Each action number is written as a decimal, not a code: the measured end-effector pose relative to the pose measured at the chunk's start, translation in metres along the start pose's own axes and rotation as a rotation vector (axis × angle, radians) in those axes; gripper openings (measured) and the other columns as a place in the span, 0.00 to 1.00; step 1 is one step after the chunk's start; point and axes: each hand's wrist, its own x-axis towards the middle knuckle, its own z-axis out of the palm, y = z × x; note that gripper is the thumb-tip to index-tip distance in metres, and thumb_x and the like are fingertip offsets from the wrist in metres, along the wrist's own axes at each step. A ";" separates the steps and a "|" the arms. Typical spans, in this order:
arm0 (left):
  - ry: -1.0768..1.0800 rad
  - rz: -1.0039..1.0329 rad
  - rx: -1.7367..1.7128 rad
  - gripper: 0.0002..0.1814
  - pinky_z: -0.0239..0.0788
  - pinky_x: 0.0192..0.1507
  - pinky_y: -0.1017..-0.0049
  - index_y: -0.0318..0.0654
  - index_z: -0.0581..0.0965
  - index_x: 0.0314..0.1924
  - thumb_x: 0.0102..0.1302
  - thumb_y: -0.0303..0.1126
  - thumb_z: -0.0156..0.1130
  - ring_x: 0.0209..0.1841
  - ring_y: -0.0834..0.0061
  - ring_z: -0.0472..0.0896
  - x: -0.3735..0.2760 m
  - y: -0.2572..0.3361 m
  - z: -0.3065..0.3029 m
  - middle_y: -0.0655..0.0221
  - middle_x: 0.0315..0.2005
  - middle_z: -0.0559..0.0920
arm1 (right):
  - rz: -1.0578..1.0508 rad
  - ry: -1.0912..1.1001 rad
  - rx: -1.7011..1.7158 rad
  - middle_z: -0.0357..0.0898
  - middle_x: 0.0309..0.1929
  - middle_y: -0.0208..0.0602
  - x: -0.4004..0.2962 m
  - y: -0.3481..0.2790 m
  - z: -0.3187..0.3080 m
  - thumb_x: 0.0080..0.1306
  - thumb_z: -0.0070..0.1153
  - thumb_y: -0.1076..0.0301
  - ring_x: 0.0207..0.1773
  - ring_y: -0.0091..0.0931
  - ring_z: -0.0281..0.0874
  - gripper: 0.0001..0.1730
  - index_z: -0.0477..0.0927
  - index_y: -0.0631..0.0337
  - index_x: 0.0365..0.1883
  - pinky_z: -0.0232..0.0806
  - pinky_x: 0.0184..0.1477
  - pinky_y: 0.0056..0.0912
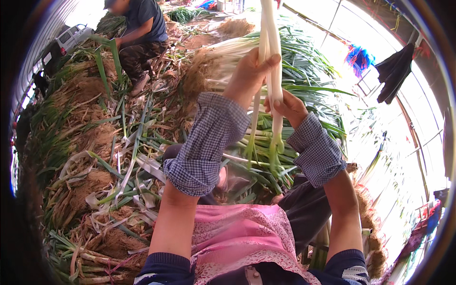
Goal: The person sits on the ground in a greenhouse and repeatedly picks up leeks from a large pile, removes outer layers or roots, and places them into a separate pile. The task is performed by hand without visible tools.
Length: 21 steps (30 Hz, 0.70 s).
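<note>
My left hand (254, 73) grips the white shafts of long green onions (272, 46), held upright in front of me. Lower down, my right hand (290, 107) has its fingers and thumb on the same thick white shaft, near a strip of peeled outer layer that hangs down with green, limp ends. The top of the onions runs past the picture's upper edge. Behind both hands lies a large pile of green onions (228, 53), with brown roots towards the left and green leaves towards the right.
Another person (142, 39) sits at the upper left, holding green leaves. Unpeeled onions with brown roots (103, 139) form a long heap on the left. Peeled skins and leaves litter the ground. A dark cloth (395, 73) hangs at the right, beside a blue and red bundle (359, 58).
</note>
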 end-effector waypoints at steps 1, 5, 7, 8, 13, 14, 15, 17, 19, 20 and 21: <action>-0.043 0.012 -0.062 0.21 0.68 0.42 0.73 0.34 0.72 0.49 0.68 0.45 0.56 0.37 0.79 0.73 -0.001 0.004 0.003 0.69 0.35 0.78 | 0.011 -0.005 -0.008 0.77 0.37 0.31 -0.001 -0.001 0.000 0.69 0.51 0.58 0.41 0.21 0.75 0.20 0.71 0.64 0.53 0.68 0.50 0.29; -0.056 -0.010 -0.083 0.16 0.67 0.45 0.71 0.35 0.75 0.43 0.70 0.43 0.53 0.37 0.77 0.75 -0.005 0.009 0.009 0.69 0.34 0.80 | 0.062 0.023 -0.048 0.79 0.39 0.34 -0.009 -0.011 0.007 0.70 0.50 0.58 0.42 0.24 0.78 0.22 0.70 0.65 0.55 0.70 0.50 0.32; -0.022 -0.029 -0.123 0.16 0.67 0.44 0.71 0.35 0.75 0.43 0.70 0.42 0.52 0.37 0.76 0.75 -0.005 0.008 0.009 0.69 0.32 0.79 | 0.094 0.065 -0.069 0.80 0.39 0.34 -0.015 -0.019 0.012 0.69 0.52 0.59 0.42 0.25 0.79 0.22 0.72 0.65 0.55 0.71 0.50 0.33; -0.004 -0.037 -0.143 0.15 0.68 0.44 0.71 0.35 0.74 0.43 0.71 0.42 0.52 0.36 0.76 0.75 -0.005 0.006 0.007 0.69 0.32 0.79 | 0.111 0.045 -0.232 0.81 0.38 0.37 -0.017 -0.022 0.013 0.68 0.53 0.60 0.41 0.27 0.80 0.21 0.73 0.64 0.54 0.71 0.49 0.33; 0.037 -0.105 -0.307 0.13 0.67 0.41 0.71 0.35 0.72 0.40 0.72 0.40 0.50 0.33 0.75 0.75 -0.006 -0.002 0.005 0.67 0.28 0.77 | 0.295 -0.064 -0.855 0.82 0.33 0.42 -0.047 -0.002 0.019 0.61 0.58 0.63 0.36 0.32 0.82 0.16 0.78 0.65 0.42 0.73 0.44 0.33; 0.060 -0.113 -0.331 0.13 0.67 0.40 0.71 0.35 0.72 0.40 0.72 0.40 0.50 0.32 0.75 0.75 -0.006 -0.004 0.003 0.68 0.27 0.77 | 0.330 -0.096 -0.878 0.82 0.33 0.44 -0.055 0.013 0.021 0.61 0.57 0.60 0.36 0.34 0.81 0.17 0.78 0.65 0.41 0.73 0.43 0.35; 0.092 -0.118 -0.348 0.13 0.67 0.38 0.72 0.36 0.72 0.40 0.72 0.39 0.50 0.30 0.75 0.74 -0.008 -0.005 -0.003 0.68 0.26 0.76 | 0.357 -0.137 -0.898 0.81 0.33 0.45 -0.062 0.030 0.026 0.61 0.57 0.57 0.36 0.37 0.81 0.19 0.77 0.64 0.41 0.72 0.43 0.37; 0.093 -0.107 -0.368 0.13 0.68 0.39 0.71 0.35 0.72 0.40 0.72 0.39 0.50 0.31 0.74 0.75 -0.006 -0.010 -0.006 0.67 0.26 0.77 | 0.378 -0.126 -0.921 0.80 0.32 0.47 -0.085 0.042 0.029 0.61 0.56 0.54 0.35 0.40 0.80 0.19 0.77 0.64 0.38 0.71 0.41 0.39; 0.123 -0.113 -0.369 0.13 0.69 0.40 0.71 0.34 0.72 0.40 0.72 0.39 0.50 0.31 0.73 0.75 -0.008 -0.010 -0.011 0.66 0.26 0.77 | 0.310 -0.072 -0.891 0.80 0.30 0.47 -0.099 0.048 0.036 0.61 0.56 0.55 0.34 0.41 0.79 0.18 0.76 0.64 0.35 0.71 0.40 0.40; 0.144 -0.115 -0.356 0.14 0.69 0.40 0.70 0.33 0.72 0.40 0.72 0.38 0.50 0.31 0.72 0.75 -0.010 -0.010 -0.014 0.65 0.26 0.77 | 0.282 -0.086 -0.884 0.79 0.28 0.46 -0.102 0.052 0.035 0.60 0.56 0.57 0.34 0.42 0.79 0.17 0.75 0.64 0.33 0.70 0.38 0.41; 0.136 -0.126 -0.354 0.14 0.69 0.41 0.70 0.33 0.72 0.41 0.72 0.39 0.49 0.32 0.72 0.75 -0.010 -0.013 -0.016 0.65 0.27 0.77 | 0.257 -0.082 -0.842 0.79 0.28 0.46 -0.106 0.056 0.034 0.60 0.56 0.57 0.34 0.42 0.79 0.16 0.75 0.64 0.33 0.70 0.38 0.41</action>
